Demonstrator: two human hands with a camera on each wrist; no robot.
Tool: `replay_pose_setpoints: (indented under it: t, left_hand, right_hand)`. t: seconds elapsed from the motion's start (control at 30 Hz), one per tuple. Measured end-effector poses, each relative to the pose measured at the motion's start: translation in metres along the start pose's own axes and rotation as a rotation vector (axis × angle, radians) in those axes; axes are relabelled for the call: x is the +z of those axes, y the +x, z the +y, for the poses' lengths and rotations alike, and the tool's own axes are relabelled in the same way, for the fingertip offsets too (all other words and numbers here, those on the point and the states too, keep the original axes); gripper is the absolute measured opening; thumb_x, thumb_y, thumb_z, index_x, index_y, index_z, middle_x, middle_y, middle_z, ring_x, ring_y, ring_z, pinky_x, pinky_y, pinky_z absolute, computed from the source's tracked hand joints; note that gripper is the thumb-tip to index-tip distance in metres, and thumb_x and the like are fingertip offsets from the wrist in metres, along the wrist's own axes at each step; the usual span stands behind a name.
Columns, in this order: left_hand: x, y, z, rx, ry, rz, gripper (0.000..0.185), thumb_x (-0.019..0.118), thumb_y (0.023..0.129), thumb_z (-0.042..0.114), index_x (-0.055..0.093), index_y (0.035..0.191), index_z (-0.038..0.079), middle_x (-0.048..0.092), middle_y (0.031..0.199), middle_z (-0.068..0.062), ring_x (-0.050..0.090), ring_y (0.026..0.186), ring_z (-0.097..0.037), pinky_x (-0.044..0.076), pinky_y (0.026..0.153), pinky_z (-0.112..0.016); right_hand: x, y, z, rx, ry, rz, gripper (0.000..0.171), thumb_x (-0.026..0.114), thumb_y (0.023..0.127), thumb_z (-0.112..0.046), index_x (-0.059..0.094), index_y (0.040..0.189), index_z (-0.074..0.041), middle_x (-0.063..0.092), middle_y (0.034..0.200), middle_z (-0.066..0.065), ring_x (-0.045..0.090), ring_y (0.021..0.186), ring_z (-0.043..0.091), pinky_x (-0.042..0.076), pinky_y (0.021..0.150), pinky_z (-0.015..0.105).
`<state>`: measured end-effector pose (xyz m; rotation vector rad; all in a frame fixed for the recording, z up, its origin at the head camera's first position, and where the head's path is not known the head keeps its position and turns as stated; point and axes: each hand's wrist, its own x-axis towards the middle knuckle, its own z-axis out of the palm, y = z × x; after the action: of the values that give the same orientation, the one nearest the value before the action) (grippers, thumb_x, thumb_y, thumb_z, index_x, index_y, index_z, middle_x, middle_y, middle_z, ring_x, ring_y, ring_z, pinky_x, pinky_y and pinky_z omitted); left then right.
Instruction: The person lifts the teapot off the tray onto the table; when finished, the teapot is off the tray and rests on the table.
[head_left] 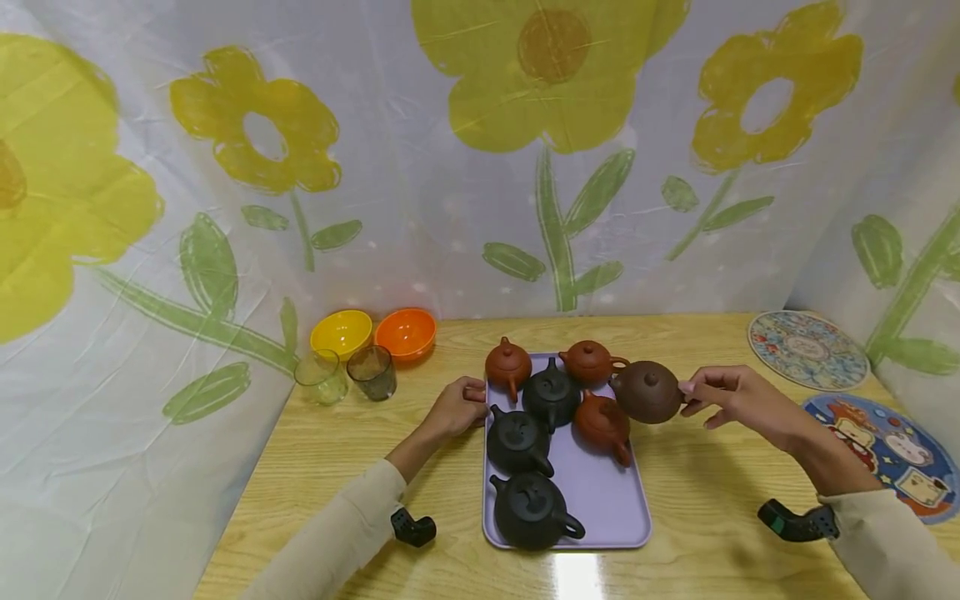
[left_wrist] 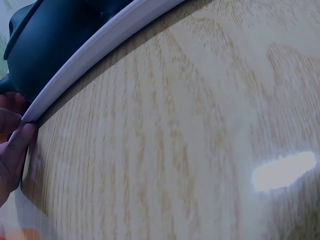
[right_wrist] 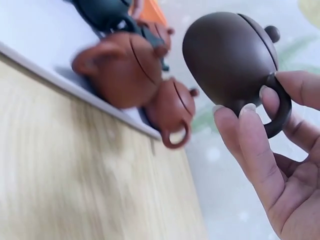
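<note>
A lilac tray [head_left: 607, 500] lies on the wooden table and carries three black teapots [head_left: 534, 510] and three red-brown teapots [head_left: 602, 425]. My right hand [head_left: 731, 396] pinches the handle of a dark brown teapot [head_left: 647, 392] and holds it in the air over the tray's right edge. The right wrist view shows that brown teapot [right_wrist: 230, 60] with my fingers [right_wrist: 255, 150] through its handle loop. My left hand [head_left: 457, 407] grips the tray's left rim near the far corner. The left wrist view shows my fingers [left_wrist: 12, 150] at the tray rim [left_wrist: 95, 50].
At the back left stand a yellow bowl [head_left: 341, 333], an orange bowl [head_left: 406, 333] and two glass tumblers [head_left: 372, 372]. Two round patterned mats [head_left: 807, 348] lie at the table's right side. A flowered curtain hangs behind the table.
</note>
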<state>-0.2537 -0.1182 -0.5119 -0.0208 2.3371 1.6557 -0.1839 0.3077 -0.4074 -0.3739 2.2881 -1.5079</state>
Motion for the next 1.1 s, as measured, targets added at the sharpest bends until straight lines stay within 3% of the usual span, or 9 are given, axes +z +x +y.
replay_pose_setpoints:
  t: [0.5,0.73,0.93,1.1]
  left_hand:
    - [0.002,0.002,0.000,0.010,-0.010,0.005,0.048,0.063,0.079,-0.006,0.056,0.127,-0.004,0.061,0.107,-0.018,0.061,0.081,-0.018,0.062,0.069,-0.029]
    - [0.004,0.002,0.000,0.007,-0.021,0.001,0.048,0.063,0.079,-0.008,0.056,0.126,-0.004,0.060,0.105,-0.015,0.060,0.079,-0.017,0.061,0.067,-0.028]
    - [0.004,0.000,0.001,0.027,-0.003,-0.001,0.048,0.063,0.079,-0.007,0.055,0.126,-0.005,0.060,0.104,-0.016,0.060,0.079,-0.017,0.061,0.066,-0.028]
    - [0.003,0.000,-0.002,0.032,0.005,0.006,0.047,0.063,0.079,-0.006,0.056,0.125,-0.005,0.060,0.103,-0.015,0.060,0.079,-0.017,0.059,0.065,-0.027]
  right_hand:
    - [-0.061,0.036,0.031,0.026,-0.057,0.058,0.034,0.048,0.107,-0.026,0.064,0.116,0.004,0.067,0.108,-0.014,0.067,0.099,0.007,0.060,0.083,0.034]
    - [-0.078,0.053,0.047,0.094,-0.049,0.063,0.034,0.052,0.106,-0.032,0.067,0.113,-0.003,0.065,0.117,-0.003,0.067,0.102,0.008,0.059,0.091,0.041]
    - [-0.089,0.069,0.061,0.148,-0.054,0.082,0.039,0.050,0.106,-0.033,0.063,0.119,0.002,0.065,0.114,0.002,0.067,0.108,0.021,0.057,0.096,0.045]
    - [-0.088,0.085,0.077,0.180,-0.068,0.113,0.043,0.050,0.106,-0.034,0.060,0.124,0.003,0.055,0.125,0.013,0.064,0.105,0.024,0.058,0.095,0.041]
